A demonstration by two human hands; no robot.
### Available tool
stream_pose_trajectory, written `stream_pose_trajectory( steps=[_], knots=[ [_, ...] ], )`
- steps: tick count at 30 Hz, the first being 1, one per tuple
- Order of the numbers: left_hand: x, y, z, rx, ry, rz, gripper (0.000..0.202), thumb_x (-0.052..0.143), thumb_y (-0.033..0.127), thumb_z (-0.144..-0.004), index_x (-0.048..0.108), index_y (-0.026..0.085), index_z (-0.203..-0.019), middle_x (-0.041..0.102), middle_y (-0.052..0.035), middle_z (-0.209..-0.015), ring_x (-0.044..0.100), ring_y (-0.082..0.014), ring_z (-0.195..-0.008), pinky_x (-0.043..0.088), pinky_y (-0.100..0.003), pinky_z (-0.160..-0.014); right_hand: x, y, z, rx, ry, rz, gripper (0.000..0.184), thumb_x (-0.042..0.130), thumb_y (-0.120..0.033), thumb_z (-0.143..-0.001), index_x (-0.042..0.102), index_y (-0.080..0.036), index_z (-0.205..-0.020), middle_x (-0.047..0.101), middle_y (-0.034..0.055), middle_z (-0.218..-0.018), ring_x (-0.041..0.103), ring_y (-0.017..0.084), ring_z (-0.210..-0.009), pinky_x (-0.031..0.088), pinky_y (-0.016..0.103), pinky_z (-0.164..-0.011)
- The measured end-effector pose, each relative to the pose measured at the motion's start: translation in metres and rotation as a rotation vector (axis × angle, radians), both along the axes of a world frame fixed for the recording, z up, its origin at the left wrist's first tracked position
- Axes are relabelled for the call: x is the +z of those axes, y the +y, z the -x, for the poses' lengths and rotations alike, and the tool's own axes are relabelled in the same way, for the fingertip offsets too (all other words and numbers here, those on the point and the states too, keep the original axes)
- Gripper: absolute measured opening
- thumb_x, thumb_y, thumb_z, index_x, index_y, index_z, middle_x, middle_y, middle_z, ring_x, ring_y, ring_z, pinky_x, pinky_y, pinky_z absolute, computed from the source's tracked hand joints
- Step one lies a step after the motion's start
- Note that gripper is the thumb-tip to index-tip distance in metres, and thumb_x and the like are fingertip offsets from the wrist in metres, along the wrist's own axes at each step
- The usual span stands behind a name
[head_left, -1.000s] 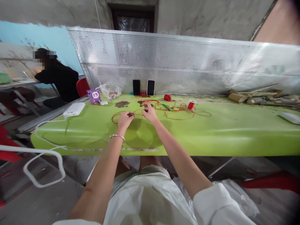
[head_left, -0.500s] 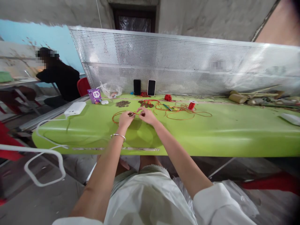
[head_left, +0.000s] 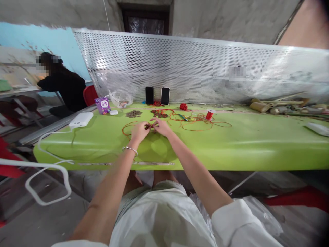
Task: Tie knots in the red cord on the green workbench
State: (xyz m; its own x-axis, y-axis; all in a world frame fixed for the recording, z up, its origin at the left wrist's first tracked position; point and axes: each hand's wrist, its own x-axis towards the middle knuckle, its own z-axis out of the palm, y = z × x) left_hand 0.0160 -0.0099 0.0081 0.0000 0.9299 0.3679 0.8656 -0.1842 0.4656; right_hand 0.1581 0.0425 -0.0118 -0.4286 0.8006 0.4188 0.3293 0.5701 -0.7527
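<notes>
- Change: over the last second the left hand (head_left: 139,131) and right hand (head_left: 161,127) have closed the gap between them. They were apart on the red cord (head_left: 197,127); now the fingertips meet at one spot on it.
- Fingers (head_left: 144,127) of both hands are pinched shut on the cord, with a small dark piece between them. It's too small to tell what.
- Read: the slack is taken up, and this looks like fine two-handed work on that one point.
- The cord lies on the green surface (head_left: 244,144). It loops left of the hands and trails right to a spool (head_left: 209,115).
- Further back on the surface: coins (head_left: 133,114), two phones (head_left: 157,95), a purple box (head_left: 102,105) and a power bank (head_left: 81,120). Bamboo pieces (head_left: 276,107) lie far right.
- Room: a mesh panel (head_left: 195,65) stands behind, with rough concrete walls. Another person (head_left: 64,88) sits at the left.
</notes>
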Motion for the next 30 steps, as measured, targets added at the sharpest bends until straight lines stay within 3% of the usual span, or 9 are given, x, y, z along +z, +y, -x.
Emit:
stream_pose_trajectory(
  steps=[4,7,14,18,21,24,27,30],
  knots=[
    [-0.001,0.0,0.0,0.003,0.009,-0.044,0.02,0.058,0.032,-0.085,0.065,0.015,-0.092,0.069,-0.0052,-0.092,0.063,-0.0171,-0.083,0.048,-0.034,-0.078,0.001,0.003,-0.001,-0.06,0.024,-0.033,0.036,0.05,0.0,-0.074,0.061,-0.017,-0.102,0.057,0.008,-0.106,0.059,0.017,-0.095,0.053,0.03,-0.078],
    [-0.001,0.001,0.001,0.007,0.013,-0.047,0.022,0.057,0.034,-0.086,0.064,0.015,-0.092,0.069,-0.0046,-0.091,0.063,-0.0165,-0.081,0.048,-0.034,-0.077,0.001,0.003,0.0,-0.05,0.039,-0.031,0.036,0.051,0.0,-0.072,0.063,-0.016,-0.102,0.054,0.0099,-0.109,0.056,0.019,-0.102,0.054,0.03,-0.08],
    [-0.001,0.001,0.002,0.035,0.021,-0.03,0.024,0.057,0.036,-0.087,0.063,0.014,-0.093,0.066,-0.0039,-0.088,0.062,-0.0152,-0.078,0.05,-0.034,-0.074,0.001,-0.001,0.003,0.095,0.068,0.114,0.041,0.048,-0.003,-0.08,0.061,-0.022,-0.113,0.06,0.0047,-0.115,0.064,0.009,-0.062,0.057,0.024,-0.061],
    [-0.001,0.0,0.002,0.054,0.021,-0.016,0.025,0.056,0.037,-0.087,0.063,0.014,-0.094,0.066,-0.0032,-0.085,0.062,-0.0152,-0.076,0.05,-0.035,-0.073,0.003,0.0,0.004,0.115,0.081,0.182,0.035,0.047,-0.002,-0.082,0.067,-0.02,-0.105,0.066,0.0037,-0.105,0.064,0.008,-0.059,0.055,0.02,-0.062],
    [-0.002,0.001,0.003,0.051,0.016,-0.017,0.025,0.056,0.037,-0.088,0.063,0.014,-0.095,0.066,-0.0038,-0.089,0.063,-0.0159,-0.08,0.051,-0.036,-0.076,0.005,0.001,0.004,0.118,0.11,0.201,0.032,0.05,-0.003,-0.082,0.07,-0.019,-0.102,0.064,0.0049,-0.111,0.065,0.008,-0.061,0.056,0.021,-0.064],
    [-0.003,0.003,0.004,0.048,0.01,-0.016,0.025,0.056,0.037,-0.088,0.063,0.014,-0.094,0.067,-0.0049,-0.094,0.063,-0.0169,-0.086,0.05,-0.037,-0.08,0.007,0.002,0.002,0.108,0.178,0.191,0.031,0.054,-0.004,-0.08,0.071,-0.019,-0.1,0.06,0.0062,-0.121,0.066,0.011,-0.074,0.056,0.029,-0.076],
    [-0.003,0.004,0.005,0.041,0.008,-0.009,0.025,0.055,0.037,-0.088,0.063,0.014,-0.093,0.067,-0.0053,-0.096,0.063,-0.0173,-0.089,0.05,-0.038,-0.082,0.01,0.003,-0.001,0.094,0.282,0.175,0.031,0.058,-0.005,-0.076,0.07,-0.02,-0.101,0.059,0.0061,-0.123,0.063,0.016,-0.097,0.048,0.036,-0.094],
    [-0.004,0.006,0.006,0.039,0.011,0.002,0.026,0.054,0.038,-0.089,0.063,0.014,-0.094,0.067,-0.0054,-0.096,0.063,-0.0172,-0.089,0.05,-0.038,-0.083,0.013,0.004,-0.004,0.104,0.399,0.205,0.038,0.057,-0.01,-0.078,0.064,-0.02,-0.114,0.059,0.007,-0.122,0.057,0.018,-0.109,0.046,0.036,-0.097]
  ],
)
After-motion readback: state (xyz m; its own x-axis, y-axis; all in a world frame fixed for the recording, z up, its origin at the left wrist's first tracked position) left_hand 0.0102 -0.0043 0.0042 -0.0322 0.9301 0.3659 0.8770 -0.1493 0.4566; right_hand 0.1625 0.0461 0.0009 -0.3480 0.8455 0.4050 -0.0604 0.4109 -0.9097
